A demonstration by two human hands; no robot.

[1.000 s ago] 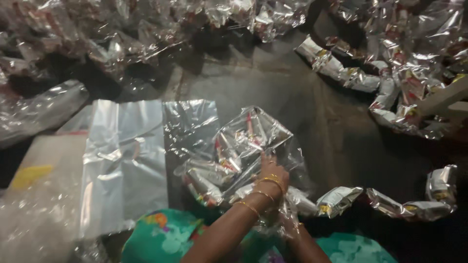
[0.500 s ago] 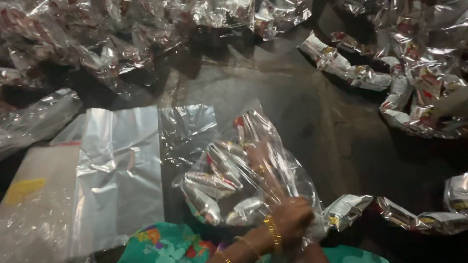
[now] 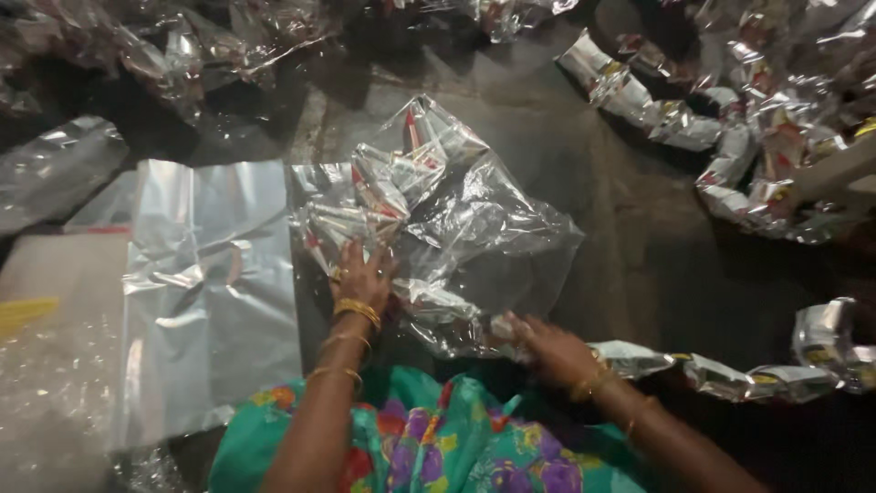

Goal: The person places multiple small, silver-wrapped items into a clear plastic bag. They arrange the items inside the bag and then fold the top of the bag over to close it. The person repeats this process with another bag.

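Note:
A clear plastic bag [image 3: 474,228] lies on the dark floor, holding several silver sachets with red print [image 3: 383,183]. My left hand [image 3: 363,278] rests flat on the bag's left side, fingers spread over the sachets inside. My right hand [image 3: 547,345] is at the bag's near edge, fingers on the crumpled plastic and on the end of a chain of joined silver sachets [image 3: 730,370] that runs off to the right. Gold bangles sit on both wrists.
A stack of flat clear bags [image 3: 210,274] lies to the left on a pale sheet [image 3: 46,301]. More sachet strips [image 3: 730,137] pile at the upper right and along the top. Green floral cloth [image 3: 429,447] covers my lap.
The filled bag was held up near my lap; now it lies down on the floor. My hands have separated, the left pressing on the bag, the right at its near edge.

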